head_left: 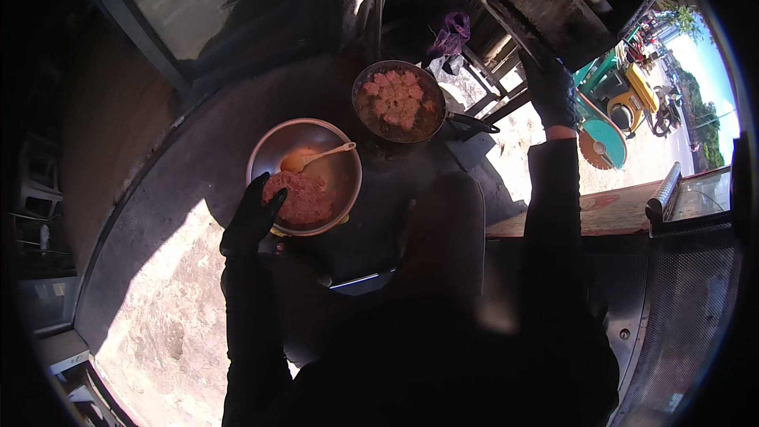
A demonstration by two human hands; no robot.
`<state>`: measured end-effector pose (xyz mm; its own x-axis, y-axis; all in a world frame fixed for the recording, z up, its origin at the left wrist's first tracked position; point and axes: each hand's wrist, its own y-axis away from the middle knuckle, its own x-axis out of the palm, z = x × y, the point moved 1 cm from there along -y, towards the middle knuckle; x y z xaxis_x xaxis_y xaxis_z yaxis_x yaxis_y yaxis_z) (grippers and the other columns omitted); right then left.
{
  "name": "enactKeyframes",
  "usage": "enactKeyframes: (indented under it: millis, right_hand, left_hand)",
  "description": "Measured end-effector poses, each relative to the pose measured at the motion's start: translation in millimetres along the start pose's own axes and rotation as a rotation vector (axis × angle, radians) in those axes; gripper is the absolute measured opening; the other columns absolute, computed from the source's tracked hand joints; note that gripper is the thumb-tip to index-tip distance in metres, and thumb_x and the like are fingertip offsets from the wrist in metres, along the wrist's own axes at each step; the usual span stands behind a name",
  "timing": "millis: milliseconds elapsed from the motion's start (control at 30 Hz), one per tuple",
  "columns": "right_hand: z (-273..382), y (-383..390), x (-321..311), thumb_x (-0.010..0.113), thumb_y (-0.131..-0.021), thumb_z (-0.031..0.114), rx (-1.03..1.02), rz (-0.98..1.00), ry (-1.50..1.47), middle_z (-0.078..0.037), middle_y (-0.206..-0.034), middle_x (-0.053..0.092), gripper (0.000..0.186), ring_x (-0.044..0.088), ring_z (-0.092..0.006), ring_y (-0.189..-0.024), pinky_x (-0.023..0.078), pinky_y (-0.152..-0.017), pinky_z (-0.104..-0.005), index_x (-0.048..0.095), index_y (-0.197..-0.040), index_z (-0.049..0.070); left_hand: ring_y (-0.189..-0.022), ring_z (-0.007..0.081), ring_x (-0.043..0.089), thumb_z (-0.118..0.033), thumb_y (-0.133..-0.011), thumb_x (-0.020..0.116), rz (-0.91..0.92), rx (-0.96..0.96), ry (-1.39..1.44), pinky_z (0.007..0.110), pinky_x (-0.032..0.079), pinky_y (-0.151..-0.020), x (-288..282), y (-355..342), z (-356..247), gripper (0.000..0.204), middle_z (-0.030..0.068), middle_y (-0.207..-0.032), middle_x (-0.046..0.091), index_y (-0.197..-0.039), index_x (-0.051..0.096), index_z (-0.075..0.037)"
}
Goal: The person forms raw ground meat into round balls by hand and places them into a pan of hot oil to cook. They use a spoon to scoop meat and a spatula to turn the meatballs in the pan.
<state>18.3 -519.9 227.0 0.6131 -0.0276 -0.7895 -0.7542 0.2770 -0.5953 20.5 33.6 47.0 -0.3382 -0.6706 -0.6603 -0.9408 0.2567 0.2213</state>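
Note:
A metal mixing bowl [353, 182] sits low in front of me, tilted toward my left. Raw minced meat [300, 199] fills its near side, and a light-coloured spoon [328, 152] leans inside with its handle on the far right rim. My left hand [251, 217], in a black glove, is closed on the bowl's left rim, thumb over the meat. Beyond it to the right, a frying pan [365, 119] holds pinkish pieces of meat [395, 97] in oil. My right hand [551, 96], also black-gloved, is raised at the lower edge of a dark metal panel [545, 12]; its fingers are lost in shadow.
The pan's black handle [473, 122] points right. A purple plastic bag [453, 32] lies behind the pan near a wooden frame [494, 83]. A glass-fronted cabinet [182, 8] stands far left. At right are a teal basin [602, 145] and a yellow machine [632, 99].

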Motion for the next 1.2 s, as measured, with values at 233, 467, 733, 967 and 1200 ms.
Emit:
enactKeyframes:
  millis: [233,467,733,967,1200]
  right_hand:
    - [-12.8,113.1,139.2,0.062,-0.091,0.03,0.046,0.777,-0.091,-0.01,-0.114,0.071,0.038,0.068,-0.031,-0.103,0.053,-0.09,-0.0403,0.066,-0.127,0.024]
    - [-50.7,97.3,177.3,0.069,-0.086,0.041,0.298,1.086,-0.416,-0.012,-0.11,0.072,0.044,0.069,-0.0285,-0.098,0.053,-0.087,-0.0397,0.069,-0.123,0.017]
    - [-32.1,79.5,174.3,0.065,-0.084,0.056,-0.009,0.765,0.145,-0.012,-0.103,0.073,0.047,0.068,-0.031,-0.101,0.054,-0.085,-0.043,0.073,-0.105,0.015]
    - [-5.3,77.9,190.2,0.064,-0.084,0.055,-0.154,0.782,0.396,-0.009,-0.099,0.073,0.04,0.07,-0.0288,-0.095,0.056,-0.081,-0.0416,0.073,-0.1,0.02]
    - [-26.2,82.5,179.9,0.063,-0.088,0.047,-0.151,0.935,0.264,-0.014,-0.1,0.073,0.039,0.07,-0.0318,-0.097,0.054,-0.086,-0.0425,0.076,-0.102,0.014]
  left_hand:
    - [-0.137,0.0321,0.045,-0.044,-0.094,0.064,0.027,-0.057,-0.001,0.04,0.037,-0.112,-0.5,-1.0,-3.9,0.072,0.0231,-0.145,0.046,-0.145,0.041,0.001]
    - [-0.137,0.033,0.045,-0.044,-0.093,0.065,0.023,-0.036,-0.049,0.041,0.038,-0.111,4.5,-16.1,-1.6,0.072,0.0233,-0.144,0.047,-0.145,0.042,0.0]
    - [-0.135,0.0323,0.047,-0.043,-0.093,0.065,0.033,-0.071,-0.031,0.04,0.039,-0.111,5.6,-20.8,-3.6,0.071,0.023,-0.143,0.049,-0.144,0.042,0.001]
    - [-0.136,0.0317,0.047,-0.043,-0.092,0.066,0.019,-0.092,0.0,0.04,0.039,-0.111,3.4,-17.7,-4.2,0.072,0.0226,-0.143,0.049,-0.144,0.043,0.001]
    - [-0.136,0.0305,0.047,-0.041,-0.092,0.068,0.008,-0.068,0.035,0.039,0.039,-0.11,1.5,-13.3,-6.0,0.072,0.0229,-0.143,0.049,-0.144,0.042,0.002]
